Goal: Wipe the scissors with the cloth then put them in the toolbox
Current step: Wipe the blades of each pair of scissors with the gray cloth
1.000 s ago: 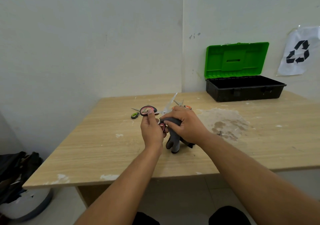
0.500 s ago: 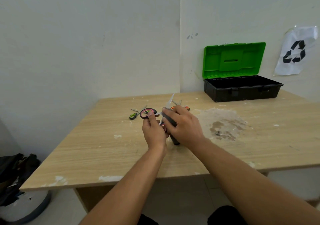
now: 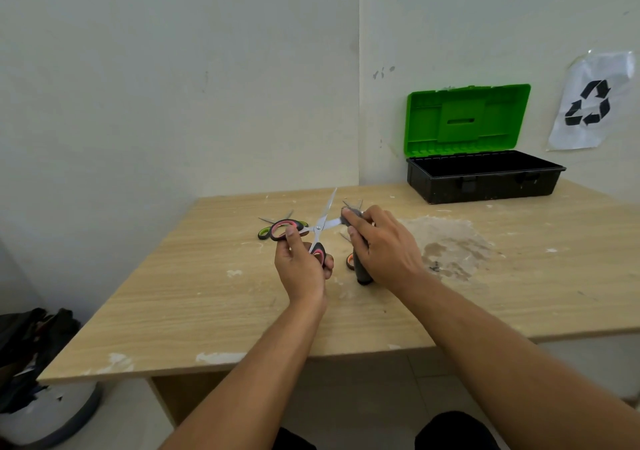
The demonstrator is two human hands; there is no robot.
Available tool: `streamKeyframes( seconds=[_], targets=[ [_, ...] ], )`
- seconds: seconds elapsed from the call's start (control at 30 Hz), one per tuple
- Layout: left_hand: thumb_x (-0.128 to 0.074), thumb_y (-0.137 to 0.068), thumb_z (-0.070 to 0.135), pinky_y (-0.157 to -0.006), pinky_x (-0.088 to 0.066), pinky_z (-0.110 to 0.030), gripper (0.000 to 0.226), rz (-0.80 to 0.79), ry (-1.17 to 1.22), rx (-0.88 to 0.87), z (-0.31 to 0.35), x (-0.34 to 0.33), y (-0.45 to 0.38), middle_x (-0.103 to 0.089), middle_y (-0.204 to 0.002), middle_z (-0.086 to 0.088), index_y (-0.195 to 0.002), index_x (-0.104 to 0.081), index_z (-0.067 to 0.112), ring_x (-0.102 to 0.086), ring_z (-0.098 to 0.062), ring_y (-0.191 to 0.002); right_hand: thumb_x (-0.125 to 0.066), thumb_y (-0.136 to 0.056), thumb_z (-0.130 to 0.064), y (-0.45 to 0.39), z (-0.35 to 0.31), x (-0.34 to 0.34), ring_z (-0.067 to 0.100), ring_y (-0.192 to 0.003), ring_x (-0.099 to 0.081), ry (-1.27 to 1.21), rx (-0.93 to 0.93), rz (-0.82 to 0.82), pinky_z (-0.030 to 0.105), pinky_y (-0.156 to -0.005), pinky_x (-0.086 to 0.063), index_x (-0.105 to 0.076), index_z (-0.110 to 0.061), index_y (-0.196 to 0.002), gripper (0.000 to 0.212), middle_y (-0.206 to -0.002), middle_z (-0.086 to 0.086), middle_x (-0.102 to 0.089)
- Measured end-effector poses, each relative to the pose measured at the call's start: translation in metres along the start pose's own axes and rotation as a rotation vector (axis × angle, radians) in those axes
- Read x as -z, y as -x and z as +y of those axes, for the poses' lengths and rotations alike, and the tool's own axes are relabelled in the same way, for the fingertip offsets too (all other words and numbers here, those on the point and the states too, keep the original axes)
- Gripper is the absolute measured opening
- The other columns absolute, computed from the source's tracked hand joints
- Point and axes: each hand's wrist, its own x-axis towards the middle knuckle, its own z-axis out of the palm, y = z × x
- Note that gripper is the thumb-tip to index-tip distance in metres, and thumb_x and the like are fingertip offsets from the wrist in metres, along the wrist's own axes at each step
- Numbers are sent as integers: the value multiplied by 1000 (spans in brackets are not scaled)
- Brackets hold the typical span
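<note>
Nearest, the left hand (image 3: 304,269) grips the pink-handled scissors (image 3: 313,233) by their loops, thumb on the upper loop, blades spread wide and lifted off the bench (image 3: 207,304). At its 3 o'clock the right hand (image 3: 384,248) is curled round the dark grey cloth (image 3: 360,262) and pinches it over the lower blade near its tip; the other blade points bare toward 12 o'clock. The main hazard, I judge, is that bare edge: with the blades this far apart, a slipping cloth or closing handles could nick the fingers (image 3: 360,231). Beyond, more scissors lie on the bench, a green-handled pair (image 3: 266,231) at 10 o'clock and an orange-handled pair (image 3: 350,261) partly hidden under the cloth. Farthest, at 2 o'clock, the toolbox (image 3: 485,179) sits with its lid up, well apart.
</note>
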Motion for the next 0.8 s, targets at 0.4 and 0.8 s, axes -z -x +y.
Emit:
streamKeyframes(
  seconds=[0.4, 0.8],
  targets=[
    [-49, -98, 55, -38, -38, -20, 38, -63, -165, 14, 7, 17, -24, -47, -75, -4, -90, -61, 20, -46, -15, -42, -55, -101, -20, 2, 29, 12, 11, -84, -51, -319, -355, 121, 15, -74, -42, -61, -11, -134, 35, -95, 1, -55],
    [-50, -100, 50, -40, -41, -22, 37, -172, -231, -13, 8, 9, -19, -55, -57, 6, -86, -64, 19, -44, -12, -43, -66, -95, -18, -8, -15, 7, 28, -77, -54, -111, 195, -19, 44, -69, -49, -69, -7, -125, 32, -89, 12, -58]
  ],
)
